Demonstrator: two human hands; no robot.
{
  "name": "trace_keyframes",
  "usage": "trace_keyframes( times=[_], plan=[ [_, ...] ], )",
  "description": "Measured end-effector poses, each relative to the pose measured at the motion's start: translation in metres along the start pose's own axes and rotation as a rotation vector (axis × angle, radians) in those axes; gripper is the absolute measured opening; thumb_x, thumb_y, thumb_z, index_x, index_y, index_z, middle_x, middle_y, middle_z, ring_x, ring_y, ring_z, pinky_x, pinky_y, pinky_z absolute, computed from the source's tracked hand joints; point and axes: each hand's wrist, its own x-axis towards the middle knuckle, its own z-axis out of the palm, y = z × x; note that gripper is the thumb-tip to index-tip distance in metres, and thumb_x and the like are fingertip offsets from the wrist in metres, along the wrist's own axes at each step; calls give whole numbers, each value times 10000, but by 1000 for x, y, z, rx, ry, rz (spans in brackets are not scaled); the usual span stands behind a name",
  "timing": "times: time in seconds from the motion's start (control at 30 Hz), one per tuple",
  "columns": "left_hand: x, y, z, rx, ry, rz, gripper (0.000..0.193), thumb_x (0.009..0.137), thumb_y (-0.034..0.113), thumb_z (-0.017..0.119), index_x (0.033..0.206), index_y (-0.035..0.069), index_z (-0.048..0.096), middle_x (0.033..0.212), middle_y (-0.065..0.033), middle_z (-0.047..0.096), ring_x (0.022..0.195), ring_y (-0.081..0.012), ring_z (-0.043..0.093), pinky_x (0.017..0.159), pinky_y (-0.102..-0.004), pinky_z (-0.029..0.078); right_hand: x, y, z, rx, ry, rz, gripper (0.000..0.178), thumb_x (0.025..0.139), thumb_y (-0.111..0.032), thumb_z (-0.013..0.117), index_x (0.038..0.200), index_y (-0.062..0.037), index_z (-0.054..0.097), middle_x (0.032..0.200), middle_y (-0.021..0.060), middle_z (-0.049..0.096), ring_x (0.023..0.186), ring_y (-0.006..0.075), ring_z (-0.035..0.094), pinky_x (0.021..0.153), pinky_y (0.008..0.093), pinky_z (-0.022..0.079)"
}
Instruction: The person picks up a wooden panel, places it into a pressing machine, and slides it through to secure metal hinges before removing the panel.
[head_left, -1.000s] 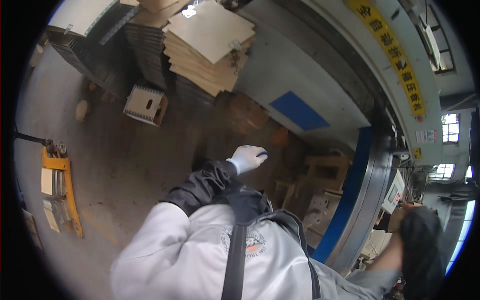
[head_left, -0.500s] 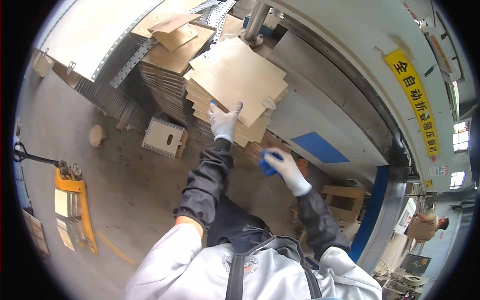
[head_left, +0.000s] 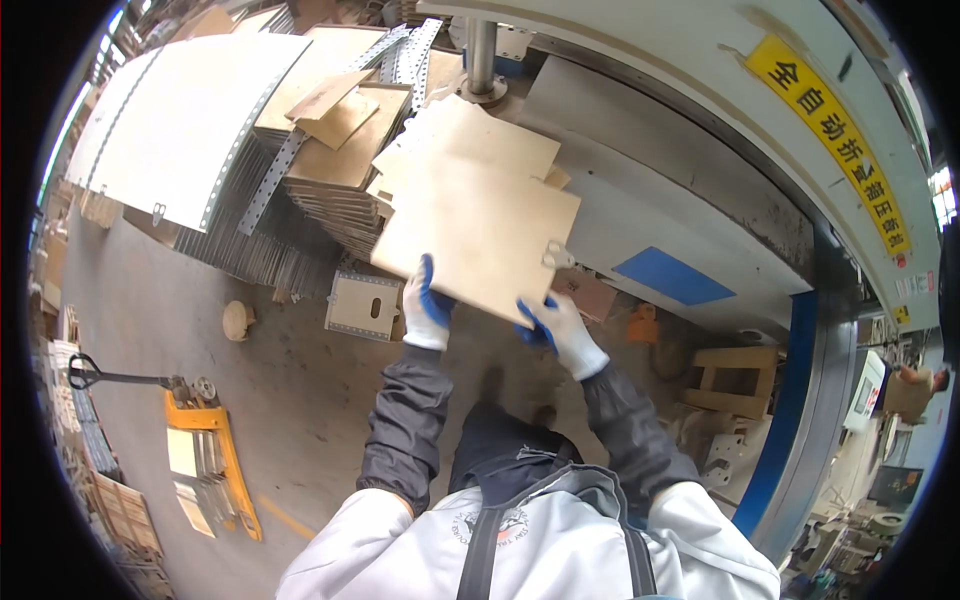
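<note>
My two gloved hands, in white gloves with blue palms, hold a thin tan wooden board [head_left: 470, 235]. At its near left edge my left hand [head_left: 428, 312] is closed, fingers partly hidden. My right hand [head_left: 560, 332] pinches the near right corner. Behind and partly beneath this board lies an uneven stack of similar tan boards [head_left: 470, 130]. Beside the held board's right edge sits a small metal fitting [head_left: 557, 255]; I cannot tell which board carries it.
Left of the stack stand a taller pile of panels [head_left: 335, 185] and a large white panel [head_left: 190, 120] with perforated edging. To the right is a pale machine bed [head_left: 640, 190] with a blue patch. A yellow pallet jack [head_left: 230, 475] and a box [head_left: 362, 306] are on the floor.
My right hand has come up to the board's near right corner and closed on it. My left hand has lowered to its edge. The board has been drawn nearer, off the stack's middle.
</note>
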Motion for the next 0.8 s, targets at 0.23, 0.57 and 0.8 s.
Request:
trace_keyframes(
  times=[0.23, 0.57, 0.8],
  plan=[
    [-73, -96, -41, 74, -226, -299, 540, 1079, 184, 645, 1573, 24, 497, 1572, -106, 572, 1450, -292, 538, 1235, -476, 422, -228, 23, -89, 67, 72, 48, 354, 1049, -286, 733, 1225, 15, 674, 1034, 108, 760, 894, 157, 733, 832, 318, 606],
    [-185, -290, 151, 48, -597, -759, 506, 1098, 253, 615, 1551, 49, 518, 1520, -138, 622, 1427, -337, 579, 1200, -545, 465, -461, 95, -150, 76, 127, -157, 507, 994, -423, 741, 1270, -1, 681, 1246, 61, 717, 1122, 160, 618, 1002, 362, 493],
    [-270, -439, 282, -4, -697, -1006, 416, 1081, 139, 624, 1483, 40, 578, 1450, -139, 671, 1352, -314, 636, 1144, -476, 525, -522, 195, -187, 183, 560, -411, 452, 1080, -254, 614, 1412, 49, 651, 1324, 130, 747, 1180, 176, 665, 1061, 317, 500]
  ],
)
